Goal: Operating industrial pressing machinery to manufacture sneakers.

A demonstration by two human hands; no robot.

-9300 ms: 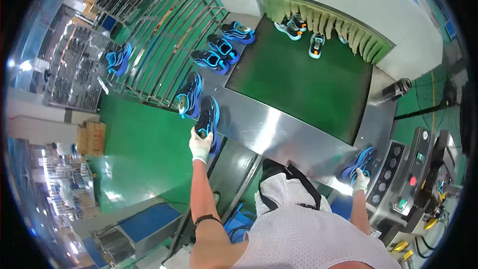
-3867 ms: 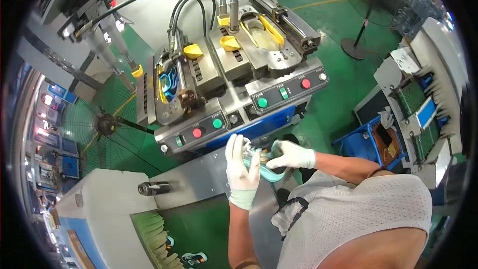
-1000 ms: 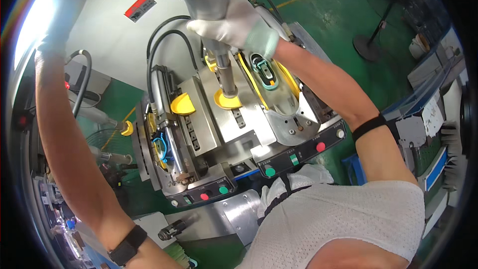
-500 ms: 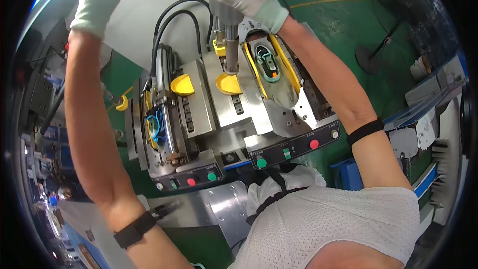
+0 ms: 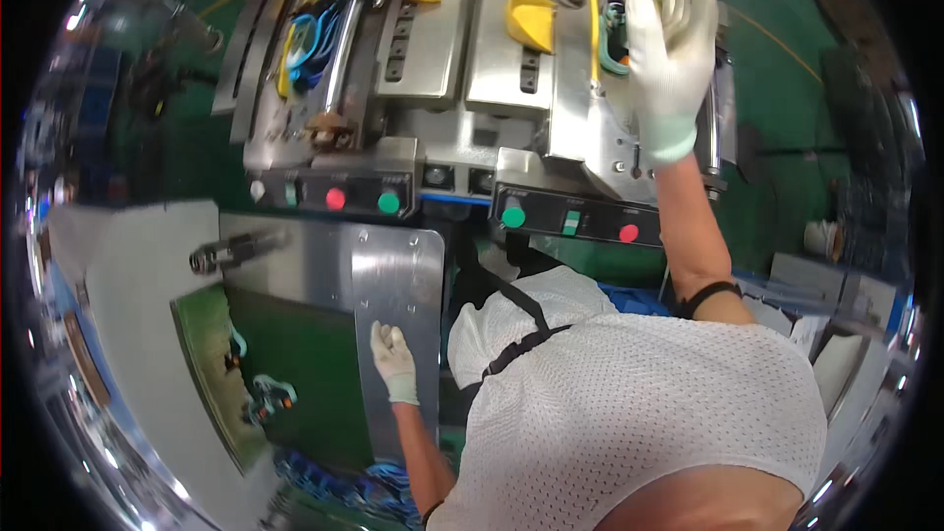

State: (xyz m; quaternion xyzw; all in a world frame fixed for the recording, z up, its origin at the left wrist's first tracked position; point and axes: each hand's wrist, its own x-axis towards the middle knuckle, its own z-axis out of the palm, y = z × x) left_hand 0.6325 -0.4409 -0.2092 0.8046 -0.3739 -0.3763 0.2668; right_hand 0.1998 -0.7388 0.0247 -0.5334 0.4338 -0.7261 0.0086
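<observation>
My right hand (image 5: 674, 64), in a white knit glove, is raised over the right station of a metal press machine (image 5: 423, 128). Its fingers are stretched out and nothing is in them. Partly behind it sits a dark shoe with a teal sole edge (image 5: 615, 34), between yellow side pads. My left hand (image 5: 395, 362), gloved too, hangs low over a bare metal plate (image 5: 398, 265). The fingers are loosely bent and somewhat apart, with nothing visible in them. A blue shoe (image 5: 313, 44) is in the machine's left station.
Black control panels (image 5: 580, 221) with green and red buttons run along the machine's front. Yellow cups (image 5: 531, 22) stand on its metal covers. Left of the plate, shoes (image 5: 267, 398) lie by a green surface (image 5: 305, 364), with blue items (image 5: 354, 487) below.
My view has shifted down and left. My left hand has come down from the upper left to the metal plate. The right hand has left the grey cylinder and opened.
</observation>
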